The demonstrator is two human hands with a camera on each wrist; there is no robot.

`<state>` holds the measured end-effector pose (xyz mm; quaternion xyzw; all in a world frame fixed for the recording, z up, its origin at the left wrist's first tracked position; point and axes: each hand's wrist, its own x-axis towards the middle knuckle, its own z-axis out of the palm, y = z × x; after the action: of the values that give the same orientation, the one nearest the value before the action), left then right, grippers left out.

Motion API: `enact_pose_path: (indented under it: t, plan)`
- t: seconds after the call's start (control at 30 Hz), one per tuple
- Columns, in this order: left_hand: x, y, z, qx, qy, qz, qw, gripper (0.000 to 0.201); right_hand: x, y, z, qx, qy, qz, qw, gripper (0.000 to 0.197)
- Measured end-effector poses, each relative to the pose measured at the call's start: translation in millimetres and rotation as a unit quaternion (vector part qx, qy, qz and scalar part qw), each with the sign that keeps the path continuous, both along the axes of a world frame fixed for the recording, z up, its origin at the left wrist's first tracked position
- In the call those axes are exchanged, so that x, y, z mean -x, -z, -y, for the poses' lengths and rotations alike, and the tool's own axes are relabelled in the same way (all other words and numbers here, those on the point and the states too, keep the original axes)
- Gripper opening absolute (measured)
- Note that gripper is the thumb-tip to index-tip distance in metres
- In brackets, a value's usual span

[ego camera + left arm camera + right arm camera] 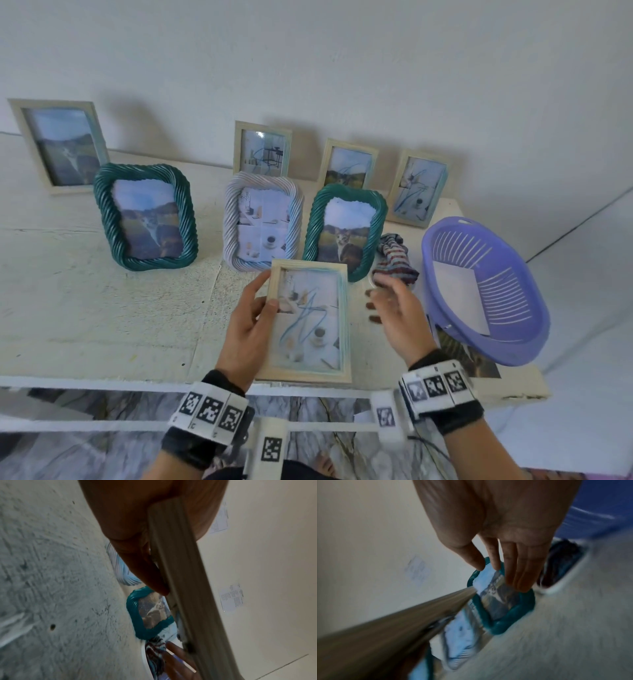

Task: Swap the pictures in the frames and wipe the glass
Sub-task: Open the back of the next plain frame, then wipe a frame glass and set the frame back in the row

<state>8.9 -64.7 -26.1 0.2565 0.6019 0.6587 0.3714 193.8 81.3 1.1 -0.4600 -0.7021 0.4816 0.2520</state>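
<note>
My left hand [255, 317] grips the left edge of a pale wooden frame [310, 320] whose glass carries blue scribbles over a coffee-cup picture. I hold it face up above the table's front edge. In the left wrist view the frame's edge [185, 588] runs past my thumb. My right hand [394, 308] hovers just right of the frame, fingers relaxed and holding nothing. A striped cloth [394, 257] lies right behind that hand. In the right wrist view the fingers [513, 566] hang loose in front of a green twisted frame [505, 609].
Several framed pictures stand on the white table [102, 308]: two green twisted frames [147, 216] [344, 229], a white twisted one [262, 222], and pale wooden ones along the wall. A purple basket [486, 291] holding a sheet sits at the right, over a loose photo [469, 356].
</note>
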Motion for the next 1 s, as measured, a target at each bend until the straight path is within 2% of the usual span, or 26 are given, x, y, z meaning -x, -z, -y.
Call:
enact_pose_path:
  t: [0.1, 0.17, 0.33, 0.43, 0.5, 0.6, 0.8, 0.9, 1.0]
  plan:
    - [9, -1, 5, 0.001, -0.012, -0.013, 1.000, 0.043, 12, -5, -41, -0.210, 0.004, 0.134, 0.968, 0.035]
    - [15, 0, 9, 0.001, -0.023, -0.018, 1.000, 0.043, 24, -6, -67, -0.261, 0.010, 0.214, 0.941, 0.037]
    - [24, 0, 17, -0.012, -0.047, -0.034, 0.998, 0.038, 48, 1, -101, -0.224, -0.028, 0.412, 0.883, 0.037]
    - [29, 1, 20, -0.022, -0.032, -0.012, 0.999, 0.040, 54, 5, -107, -0.207, -0.047, 0.466, 0.859, 0.040]
    - [32, 3, 21, -0.024, -0.033, -0.016, 0.999, 0.042, 55, 7, -109, -0.220, -0.040, 0.474, 0.852, 0.046]
    - [34, 6, 22, -0.025, -0.041, -0.027, 0.998, 0.042, 53, 9, -104, -0.232, -0.025, 0.447, 0.864, 0.049]
    - [38, 12, 18, -0.029, -0.053, -0.049, 0.997, 0.045, 31, -10, -65, -0.243, -0.032, 0.391, 0.887, 0.046]
    - [40, 15, 16, -0.036, -0.043, -0.078, 0.995, 0.048, 18, -19, -31, -0.249, -0.011, 0.370, 0.895, 0.037]
    - [40, 17, 15, -0.041, -0.037, -0.108, 0.993, 0.046, 16, -20, 2, -0.265, 0.021, 0.279, 0.923, 0.029]
